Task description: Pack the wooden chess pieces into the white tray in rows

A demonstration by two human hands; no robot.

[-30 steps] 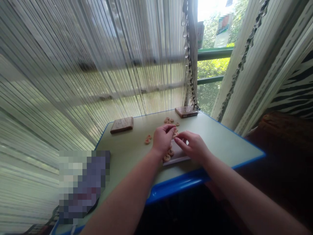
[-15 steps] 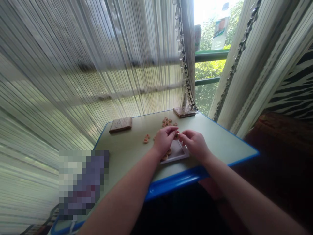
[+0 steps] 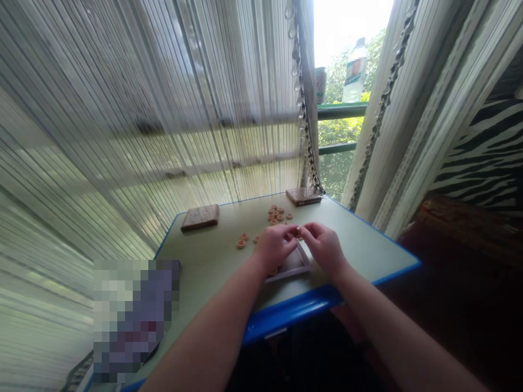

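Observation:
My left hand (image 3: 273, 246) and my right hand (image 3: 326, 247) meet above a shallow pale tray (image 3: 288, 274). Between their fingertips they pinch one small round wooden game piece (image 3: 298, 233), like a Chinese chess disc; its marking is too small to read. More wooden discs (image 3: 273, 271) lie in the tray, partly covered by my left hand. Beyond my hands, a loose group of discs (image 3: 275, 215) rests on the table. A few others (image 3: 241, 244) with red marks lie left of my left hand.
On the pale table (image 3: 212, 256) with a blue edge, a carved wooden box (image 3: 200, 218) stands at the back left and another box (image 3: 304, 196) at the back right. A blurred-out object (image 3: 141, 321) lies at the near left. A bottle (image 3: 354, 73) and a can (image 3: 321, 85) stand by the window.
The view has tilted up slightly, so everything sits lower in the picture. My right hand's fingers have closed in nearer to my left fingertips around the piece.

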